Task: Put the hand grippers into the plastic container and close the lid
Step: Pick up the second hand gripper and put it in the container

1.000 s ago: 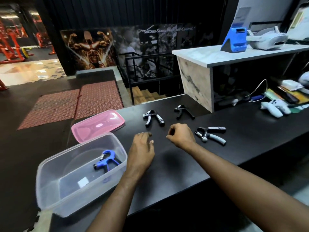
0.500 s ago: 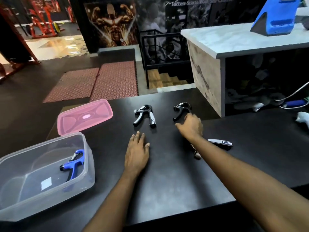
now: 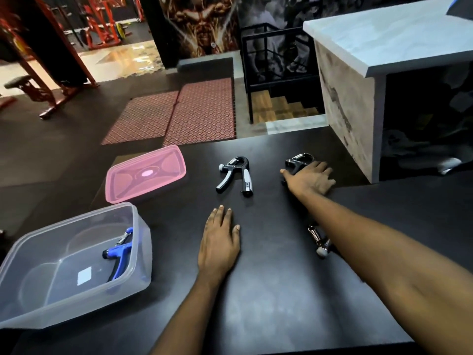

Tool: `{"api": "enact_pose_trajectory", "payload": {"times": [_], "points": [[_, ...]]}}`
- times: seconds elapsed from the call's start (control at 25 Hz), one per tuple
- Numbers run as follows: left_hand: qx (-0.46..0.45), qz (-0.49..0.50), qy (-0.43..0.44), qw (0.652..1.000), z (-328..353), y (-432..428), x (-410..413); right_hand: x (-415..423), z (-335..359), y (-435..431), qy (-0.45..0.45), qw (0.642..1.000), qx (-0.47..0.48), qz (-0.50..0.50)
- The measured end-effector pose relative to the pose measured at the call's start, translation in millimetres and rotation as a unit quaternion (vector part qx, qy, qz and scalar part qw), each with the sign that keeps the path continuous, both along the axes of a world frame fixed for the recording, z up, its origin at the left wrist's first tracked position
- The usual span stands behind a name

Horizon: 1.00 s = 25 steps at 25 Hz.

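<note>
Head view shows my right hand [image 3: 311, 179] stretched far forward over the black counter [image 3: 268, 290], fingers spread and laid flat on top of a dark hand gripper [image 3: 298, 161]. Only its looped spring end shows beyond my knuckles, pointing away from me; whether my fingers have curled around its handles I cannot tell. My left hand [image 3: 220, 242] rests palm down on the counter, fingers together, holding nothing.

Just beyond my left fingertips lies a black-and-grey gripper [image 3: 235, 175], loop away from me, its two handles splaying back toward me. Another gripper [image 3: 318, 240] lies partly under my right forearm, its spring and knob running near to far. The blue gripper [image 3: 119, 253] is inside the clear plastic container [image 3: 33, 242] at my left, leaning against the right wall, spring end up. The pink lid [image 3: 146, 174] lies beside the container, farther from me.
</note>
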<state>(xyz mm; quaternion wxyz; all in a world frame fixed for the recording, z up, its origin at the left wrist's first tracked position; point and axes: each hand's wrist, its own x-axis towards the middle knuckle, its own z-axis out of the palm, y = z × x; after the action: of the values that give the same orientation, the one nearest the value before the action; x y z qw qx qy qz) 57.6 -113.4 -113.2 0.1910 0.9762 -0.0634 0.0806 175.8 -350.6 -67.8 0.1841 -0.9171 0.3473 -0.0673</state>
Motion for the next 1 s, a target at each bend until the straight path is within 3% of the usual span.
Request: {"api": "enact_pose_trajectory", "payload": {"times": [0.32,0.64,1.0], "points": [[-0.024,0.009,0.004,1.000,1.4,-0.8,-1.0,-2.8,-4.1,0.4,-0.007,1.000,0.028,0.006],[-0.072,-0.047,0.089,0.992,31.7,23.8,9.1,-45.8,19.2,20.7,-0.067,0.992,0.088,0.061],[-0.073,-0.081,-0.007,0.994,114.3,96.6,-11.0,-86.0,90.8,113.3,-0.135,0.977,0.064,0.155]]}}
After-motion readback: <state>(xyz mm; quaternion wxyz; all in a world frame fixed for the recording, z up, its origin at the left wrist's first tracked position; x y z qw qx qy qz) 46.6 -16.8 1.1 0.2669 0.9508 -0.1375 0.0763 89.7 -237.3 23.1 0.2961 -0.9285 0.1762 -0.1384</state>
